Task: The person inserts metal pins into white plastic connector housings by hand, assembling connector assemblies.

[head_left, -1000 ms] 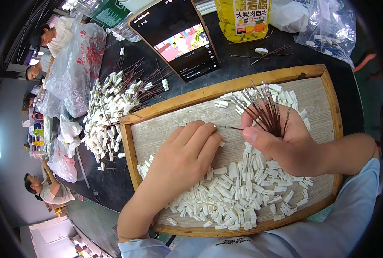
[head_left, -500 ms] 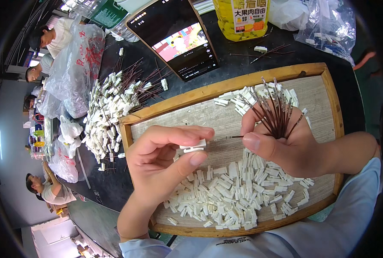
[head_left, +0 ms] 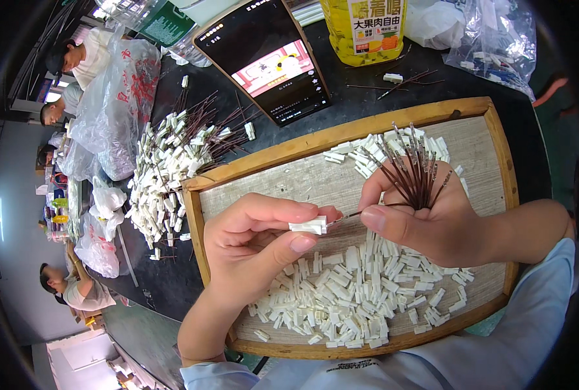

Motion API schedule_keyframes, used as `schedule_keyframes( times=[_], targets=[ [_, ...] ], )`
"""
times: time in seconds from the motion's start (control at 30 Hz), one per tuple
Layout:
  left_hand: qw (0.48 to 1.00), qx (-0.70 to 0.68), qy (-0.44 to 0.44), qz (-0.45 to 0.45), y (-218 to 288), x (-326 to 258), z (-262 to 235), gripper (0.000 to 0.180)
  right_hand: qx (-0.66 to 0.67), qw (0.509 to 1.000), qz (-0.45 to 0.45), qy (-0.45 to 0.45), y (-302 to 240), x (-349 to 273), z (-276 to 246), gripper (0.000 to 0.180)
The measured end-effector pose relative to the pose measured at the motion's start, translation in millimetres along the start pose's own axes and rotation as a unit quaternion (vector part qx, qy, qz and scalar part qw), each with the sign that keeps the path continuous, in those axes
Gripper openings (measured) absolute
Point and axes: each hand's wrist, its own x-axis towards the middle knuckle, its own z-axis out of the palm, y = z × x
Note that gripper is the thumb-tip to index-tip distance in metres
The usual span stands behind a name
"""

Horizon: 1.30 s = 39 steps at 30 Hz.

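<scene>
Between the thumb and fingers of my left hand [head_left: 253,237] is a small white plastic connector housing [head_left: 307,225], lying level. My right hand [head_left: 435,218] is closed round a fanned bundle of brown wires [head_left: 419,185] with crimped metal terminals at their upper ends. From its thumb and forefinger a single brown wire [head_left: 349,215] reaches left, its tip at the housing's right end. How far in the tip sits, I cannot tell. Below both hands lie many loose white housings [head_left: 348,292], with more of them [head_left: 348,151] behind the right hand.
A wood-framed tray [head_left: 263,162] sits under my hands on a black table [head_left: 172,273]. Left of it is a heap of wired housings [head_left: 166,175]. Behind stand a phone [head_left: 263,62], a yellow drink bottle [head_left: 365,29] and plastic bags [head_left: 497,39]. People sit further left.
My left hand has shifted slightly right and turned the housing. The gap between it and the single wire has closed, with the wire's tip now at the housing's end.
</scene>
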Motion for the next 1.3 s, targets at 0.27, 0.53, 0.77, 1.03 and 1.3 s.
schedule_keyframes(
  times=[0.27,0.53,0.77,1.03,1.3],
  targets=[
    [1.000,0.013,-0.003,-0.003,0.2,-1.9,2.4,0.021,0.001,1.000,0.010,0.003,-3.4,-2.0,-1.2,0.007],
    [0.976,0.216,-0.041,0.007,7.5,-1.6,5.9,0.020,-0.037,0.997,0.031,-0.058,2.8,-3.2,-3.9,0.015],
    [0.938,0.298,0.160,0.073,30.5,11.8,-38.0,0.011,-0.049,0.997,0.056,-0.022,-1.1,-1.2,-7.2,0.019],
    [0.823,0.567,0.002,0.032,33.8,16.3,-43.4,0.044,0.027,0.999,-0.005,0.039,8.1,5.5,-0.7,0.022],
    [0.701,0.681,-0.183,0.106,-12.4,26.8,8.0,0.042,0.021,0.998,-0.024,0.048,6.3,3.0,0.2,0.021]
  ],
)
